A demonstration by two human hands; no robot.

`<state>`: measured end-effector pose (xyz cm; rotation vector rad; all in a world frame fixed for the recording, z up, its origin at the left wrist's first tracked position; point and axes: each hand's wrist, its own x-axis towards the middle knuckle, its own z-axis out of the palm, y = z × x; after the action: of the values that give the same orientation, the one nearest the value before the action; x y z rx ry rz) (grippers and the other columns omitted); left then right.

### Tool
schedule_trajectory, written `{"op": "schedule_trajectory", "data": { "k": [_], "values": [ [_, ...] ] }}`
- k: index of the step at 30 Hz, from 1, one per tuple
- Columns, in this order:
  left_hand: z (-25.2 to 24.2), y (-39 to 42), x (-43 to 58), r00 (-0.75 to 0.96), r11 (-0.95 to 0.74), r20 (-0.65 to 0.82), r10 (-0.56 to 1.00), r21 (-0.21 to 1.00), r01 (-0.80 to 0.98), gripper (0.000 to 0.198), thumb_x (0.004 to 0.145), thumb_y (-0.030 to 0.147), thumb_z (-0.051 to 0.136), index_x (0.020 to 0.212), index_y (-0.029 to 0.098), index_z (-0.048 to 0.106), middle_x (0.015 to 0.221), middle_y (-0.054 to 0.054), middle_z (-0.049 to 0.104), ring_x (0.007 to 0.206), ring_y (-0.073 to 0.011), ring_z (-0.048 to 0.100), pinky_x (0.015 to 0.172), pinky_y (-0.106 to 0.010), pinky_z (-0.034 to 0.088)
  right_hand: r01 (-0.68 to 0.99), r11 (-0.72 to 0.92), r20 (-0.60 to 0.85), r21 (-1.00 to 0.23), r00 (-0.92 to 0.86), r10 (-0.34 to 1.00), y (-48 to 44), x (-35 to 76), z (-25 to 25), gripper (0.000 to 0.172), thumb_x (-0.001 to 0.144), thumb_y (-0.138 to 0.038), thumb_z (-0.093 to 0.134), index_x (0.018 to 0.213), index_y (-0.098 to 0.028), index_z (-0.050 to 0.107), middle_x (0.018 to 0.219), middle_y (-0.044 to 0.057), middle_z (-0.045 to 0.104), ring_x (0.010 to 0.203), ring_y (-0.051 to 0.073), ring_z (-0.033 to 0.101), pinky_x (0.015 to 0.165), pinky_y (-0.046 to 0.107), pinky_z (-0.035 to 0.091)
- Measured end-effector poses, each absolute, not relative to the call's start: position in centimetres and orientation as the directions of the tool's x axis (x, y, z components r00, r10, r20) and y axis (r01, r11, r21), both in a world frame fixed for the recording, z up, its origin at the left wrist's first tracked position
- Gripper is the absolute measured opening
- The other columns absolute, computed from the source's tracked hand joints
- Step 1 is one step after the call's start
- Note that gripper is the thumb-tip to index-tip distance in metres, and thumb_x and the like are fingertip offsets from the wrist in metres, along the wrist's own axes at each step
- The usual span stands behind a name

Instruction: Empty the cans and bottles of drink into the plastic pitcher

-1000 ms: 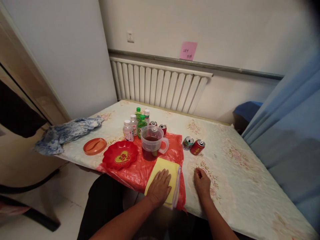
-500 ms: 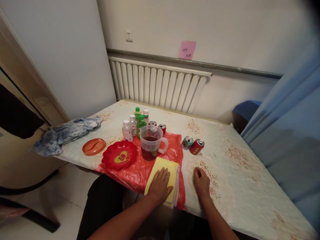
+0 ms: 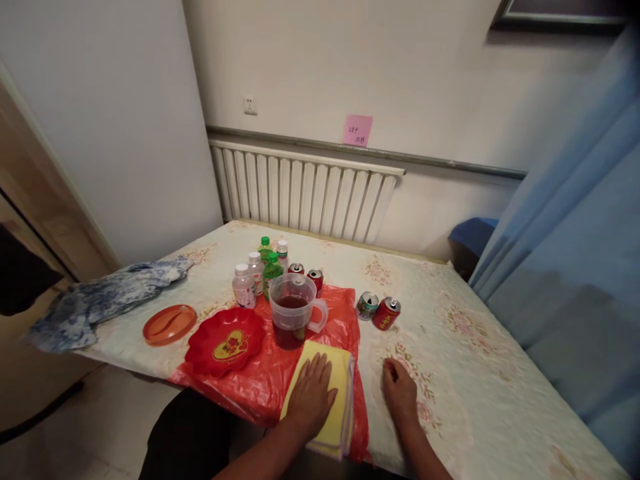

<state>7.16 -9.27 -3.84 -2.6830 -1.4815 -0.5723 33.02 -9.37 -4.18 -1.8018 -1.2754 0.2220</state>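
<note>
- Cloth [image 3: 341,377], yellow and folded, is lying just before the plastic jug [image 3: 293,312]; the left hand [image 3: 310,398] is pressing it, fingers flat and spread, gripping nothing.
- Right hand [image 3: 400,393] is resting beside it, loosely curled, holding nothing.
- Cloth is looking soft, light and limp; pinching a free edge seems best.
- Red plastic sheet [image 3: 260,390] under the jug is probably lying slick on the floral table [image 3: 475,373]; a radiator [image 3: 300,193] is standing behind.

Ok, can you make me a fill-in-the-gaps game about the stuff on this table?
1. The left hand lies flat on a folded ____ cloth.
2. The clear jug holds a dark drink and stands on a ____ plastic sheet.
3. The red plate has a yellow ____ in its middle.
4. The sticky note on the wall is ____.
Missing words: yellow, red, heart, pink.
</note>
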Motion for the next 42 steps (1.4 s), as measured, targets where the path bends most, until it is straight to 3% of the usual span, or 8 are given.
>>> {"op": "schedule_trajectory", "data": {
  "k": [19,42],
  "values": [
    [-5.0,-9.3,6.7,0.487,-0.563,0.482,0.729,0.016,0.826,0.052,0.091,0.032,0.048,0.14,0.016,0.043,0.145,-0.011,0.05,0.135,-0.0289,0.044,0.107,-0.046,0.041,0.684,-0.077,0.325,-0.726,0.44,0.837,-9.1,32.9,-4.3,0.039,0.08,-0.043,0.045,0.094,-0.016,0.069,0.091,0.013,0.074,0.083,0.027,0.067,0.075,0.034,0.05],
    [-4.4,-9.6,6.3,0.492,-0.586,0.508,0.707,0.031,0.81,0.05,0.09,0.034,0.051,0.136,0.016,0.049,0.141,-0.013,0.054,0.13,-0.0308,0.05,0.103,-0.046,0.046,0.722,-0.092,0.321,-0.685,0.413,0.852,-9.0,33.1,-4.6,0.041,0.081,-0.042,0.043,0.097,-0.014,0.068,0.088,0.012,0.073,0.079,0.025,0.068,0.073,0.033,0.051]
  ]
}}
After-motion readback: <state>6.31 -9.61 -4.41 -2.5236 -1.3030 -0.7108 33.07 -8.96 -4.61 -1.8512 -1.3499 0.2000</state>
